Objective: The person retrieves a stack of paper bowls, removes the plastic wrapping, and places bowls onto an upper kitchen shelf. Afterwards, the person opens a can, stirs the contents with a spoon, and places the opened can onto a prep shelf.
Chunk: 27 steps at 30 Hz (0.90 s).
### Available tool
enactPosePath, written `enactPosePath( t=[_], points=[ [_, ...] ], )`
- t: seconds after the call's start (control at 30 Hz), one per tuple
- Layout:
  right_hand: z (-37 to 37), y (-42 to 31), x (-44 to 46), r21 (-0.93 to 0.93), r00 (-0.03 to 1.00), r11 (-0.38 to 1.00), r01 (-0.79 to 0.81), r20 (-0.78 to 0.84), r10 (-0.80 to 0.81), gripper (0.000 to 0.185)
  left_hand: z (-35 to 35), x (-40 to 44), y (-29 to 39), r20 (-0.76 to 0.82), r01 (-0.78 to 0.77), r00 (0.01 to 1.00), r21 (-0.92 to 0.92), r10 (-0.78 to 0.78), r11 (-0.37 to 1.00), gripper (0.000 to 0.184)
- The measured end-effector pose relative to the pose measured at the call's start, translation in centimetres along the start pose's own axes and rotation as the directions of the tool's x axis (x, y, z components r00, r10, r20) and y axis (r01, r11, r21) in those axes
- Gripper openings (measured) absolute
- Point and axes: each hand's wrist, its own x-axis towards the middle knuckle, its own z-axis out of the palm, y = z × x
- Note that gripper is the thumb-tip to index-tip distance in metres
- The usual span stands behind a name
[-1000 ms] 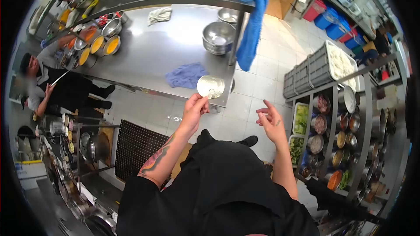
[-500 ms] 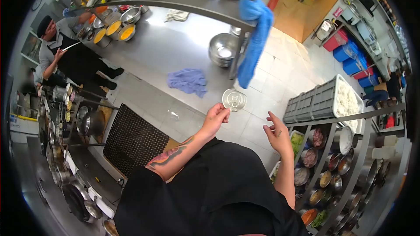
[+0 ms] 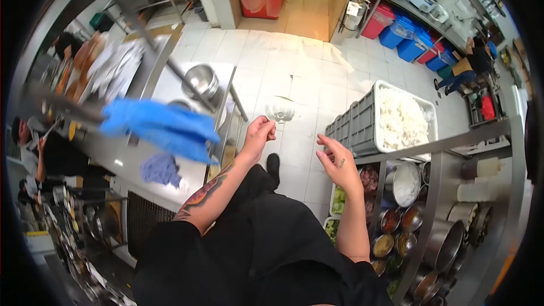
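Note:
My left hand (image 3: 259, 134) pinches the near edge of a small round shiny lid (image 3: 280, 110), which is held out over the floor tiles. Smeared by motion, the lid looks pale and almost see-through; whether it is metal or plastic I cannot tell. To the right, my right hand (image 3: 339, 161) hangs in the air with its fingers apart and holds nothing. A grey crate (image 3: 354, 127) stands close beyond that hand.
A tub of white rice-like food (image 3: 403, 118) sits at the crate. On my right, a rack holds several metal containers (image 3: 404, 184). A steel counter (image 3: 190, 184) at left bears a purple cloth (image 3: 161, 170) and stacked bowls (image 3: 200, 81). A blue cloth (image 3: 161, 127) hangs from its post.
My view has swung right, so the counter and the co-worker shift left and more floor shows. The lid stays pinched in my left hand; my right hand remains open.

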Motion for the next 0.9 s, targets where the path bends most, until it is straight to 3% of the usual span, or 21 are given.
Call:
enactPosePath(
  t=[0.1,0.17,0.2,0.27,0.37,0.53,0.6,0.63,0.7,0.77,0.83,0.87,0.9],
  points=[
    [-1.4,4.9,3.1,-0.107,0.993,0.987,-0.117,-0.043,0.113,0.042,-0.9,12.5,-3.6,-0.031,0.025,0.999,-0.010,-0.026,1.000,0.013],
    [-2.3,7.0,4.1,-0.195,0.982,0.964,-0.181,-0.084,0.167,0.041,-1.8,20.6,-5.7,-0.179,0.037,0.983,-0.002,-0.036,0.999,0.013],
    [-2.7,8.2,4.2,-0.118,0.965,0.964,-0.236,-0.143,0.219,0.041,-2.6,24.2,-7.0,-0.156,0.054,0.986,-0.009,-0.054,0.999,0.013],
    [-4.1,10.0,4.4,-0.017,0.924,0.949,-0.315,-0.234,0.303,0.040,-3.7,30.5,-8.3,-0.347,0.096,0.933,-0.028,-0.100,0.995,0.014],
    [-5.3,12.6,4.8,0.088,0.808,0.867,-0.490,-0.327,0.490,0.039,-4.5,35.9,-7.1,-0.362,0.110,0.928,0.030,-0.092,0.993,0.018],
    [-7.8,20.2,10.4,0.081,0.753,0.796,-0.599,-0.281,0.595,0.039,-6.3,43.7,-2.9,-0.369,0.140,0.924,0.070,-0.104,0.988,0.022],
    [-9.7,21.1,17.7,0.091,0.746,0.776,-0.624,-0.225,0.626,0.039,-8.8,47.1,-2.0,-0.416,0.139,0.904,0.060,-0.101,0.988,0.021],
    [-11.1,22.7,22.4,0.061,0.773,0.792,-0.607,-0.185,0.607,0.039,-10.1,48.3,-1.7,-0.444,0.152,0.889,0.053,-0.113,0.987,0.019],
    [-13.4,25.3,32.0,-0.512,0.943,0.806,-0.296,-0.023,0.332,0.041,-13.5,49.4,-1.8,-0.533,0.139,0.838,-0.006,-0.121,0.990,0.018],
    [-14.6,24.2,44.0,-0.418,0.950,0.868,-0.267,0.035,0.310,0.041,-15.7,50.6,0.1,-0.606,0.088,0.790,-0.047,-0.098,0.995,0.016],
    [-15.3,20.4,55.9,-0.404,0.972,0.910,-0.094,0.162,0.172,0.041,-16.6,50.4,2.1,-0.711,0.104,0.683,-0.133,-0.168,0.986,0.016],
    [-15.1,19.3,61.4,-0.399,0.968,0.916,-0.047,0.209,0.140,0.041,-18.1,50.5,2.3,-0.719,0.068,0.682,-0.121,-0.135,0.990,0.017],
    [-15.1,18.3,66.6,-0.511,0.948,0.849,0.131,0.315,0.043,0.041,-19.1,50.1,3.0,-0.748,0.042,0.651,-0.133,-0.128,0.990,0.017]
  ],
)
